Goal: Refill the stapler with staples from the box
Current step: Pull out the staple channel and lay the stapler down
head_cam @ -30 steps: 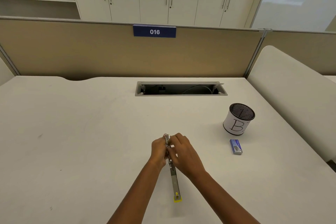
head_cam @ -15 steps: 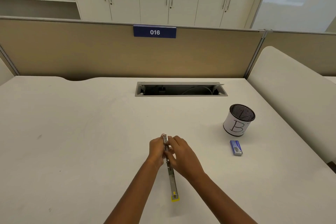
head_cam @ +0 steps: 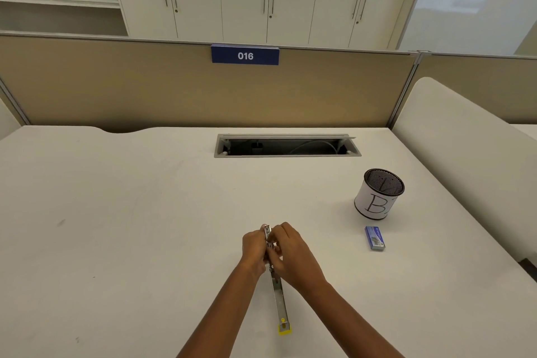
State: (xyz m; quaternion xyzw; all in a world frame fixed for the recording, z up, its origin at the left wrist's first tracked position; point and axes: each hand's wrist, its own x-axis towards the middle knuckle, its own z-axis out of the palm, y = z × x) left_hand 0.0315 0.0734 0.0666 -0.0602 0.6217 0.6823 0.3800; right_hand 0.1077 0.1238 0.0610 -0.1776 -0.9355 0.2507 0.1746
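Note:
The stapler (head_cam: 279, 302) lies lengthwise on the white desk (head_cam: 116, 227), a long metal rail with a yellow tip nearest me. My left hand (head_cam: 253, 248) grips its far end from the left. My right hand (head_cam: 293, 256) closes over the same end from the right, fingers pinched on the metal. Whether a strip of staples sits between my fingers is hidden. The small blue staple box (head_cam: 374, 238) rests closed on the desk to the right, apart from both hands.
A mesh pen cup (head_cam: 377, 195) wrapped in white paper marked "B" stands behind the box. An open cable slot (head_cam: 287, 146) cuts the desk at the back. A tan partition (head_cam: 174, 90) with a "016" sign closes the far edge.
Both hands and the stapler shifted slightly left and toward me; the grip on the far end stays the same.

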